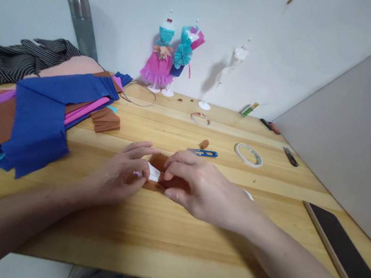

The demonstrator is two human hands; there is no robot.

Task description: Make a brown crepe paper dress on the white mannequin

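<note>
My left hand is on the left side of a small white piece, with thumb and index finger pinched at its edge. The piece has a fine line of marks and a touch of purple at its left end. Brown crepe paper lies around and under it. Fingers curled, my right hand grips the brown paper on the right side and hides much of it. Just beyond the hands are blue thread snips and a brown paper scrap.
Blue crepe paper and other coloured sheets pile up at left, near a leaning flask. Small dressed mannequins stand by the wall. A tape roll, a cutter knife and a phone lie to the right.
</note>
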